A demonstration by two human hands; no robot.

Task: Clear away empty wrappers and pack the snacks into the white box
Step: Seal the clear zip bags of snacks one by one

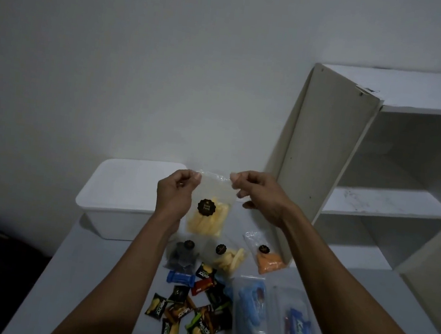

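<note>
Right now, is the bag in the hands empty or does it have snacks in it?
It has snacks: yellow pieces fill the bottom of the clear bag, which hangs upright from both hands.

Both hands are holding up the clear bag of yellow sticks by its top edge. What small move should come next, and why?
Probably carry the clear plastic bag of yellow snack sticks left and lower it into the white rectangular plastic box. The left hand and right hand pinch its top corners, it clearly holds food, and the box sits just beside it.
</note>
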